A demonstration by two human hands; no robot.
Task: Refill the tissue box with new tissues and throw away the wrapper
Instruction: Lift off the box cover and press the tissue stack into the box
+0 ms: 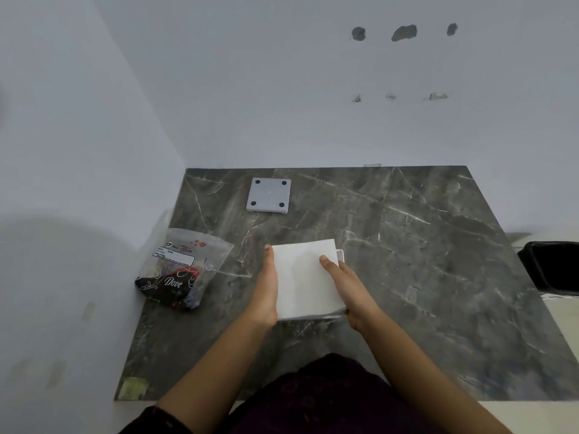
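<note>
Dark marbled desk (407, 245) set into a white corner. Black bin (554, 267) beyond its right edge. Printed wrapper (181, 270) lying at the left edge. Stack of white tissues (304, 277) near the front middle, held over a mostly hidden box (341, 254). Grey square lid (268, 195) near the back edge, pads up. Left hand (266, 286) flat against the stack's left side; right hand (347, 286) clasping the right side, thumb on top.

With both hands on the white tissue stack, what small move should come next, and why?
Probably press the tissue stack down into the tissue box, whose rim just shows under its right edge. The left hand and right hand flank the stack, which sits above the rim. The square base plate and empty wrapper lie aside.
</note>
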